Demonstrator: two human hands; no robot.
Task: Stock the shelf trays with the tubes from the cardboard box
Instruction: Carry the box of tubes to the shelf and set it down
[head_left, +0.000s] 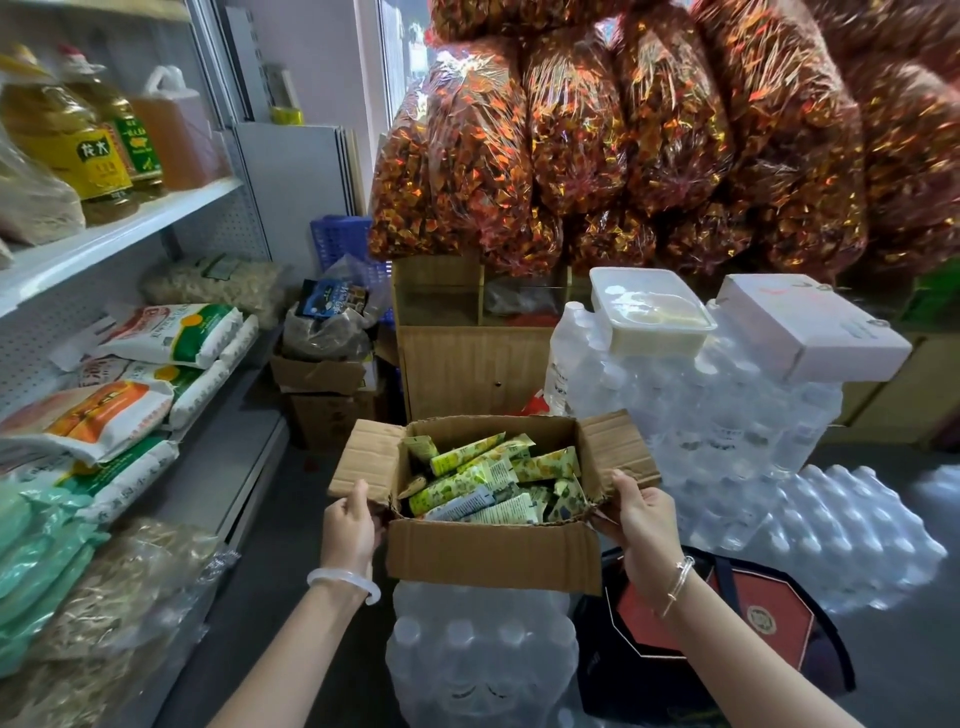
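At lower centre of the frame, I grip the open cardboard box with my left hand and right hand, one per side; green tubes lie heaped inside.

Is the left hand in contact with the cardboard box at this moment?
Touching. The head view shows the left hand gripping the cardboard box at its left flap.

Open cardboard box, jumbled green tubes
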